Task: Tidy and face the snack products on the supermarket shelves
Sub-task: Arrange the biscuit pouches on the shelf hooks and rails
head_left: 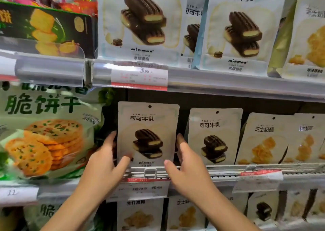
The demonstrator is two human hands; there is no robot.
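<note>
Cocoa-milk pouch (148, 134) stood upright on middle shelf behind wire front rail (228, 172). Left hand (103, 162) and right hand (186, 165) held its side edges, thumbs on front. Judged light, thin, crinkly, contents crushable; side-edge grip suits.

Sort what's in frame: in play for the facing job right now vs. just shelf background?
In play:
- left hand and right hand, holding the sides of the cocoa pouch
- neighbouring cocoa pouch

Background:
- green cracker bag
- price tag
- cheese pouches
</note>
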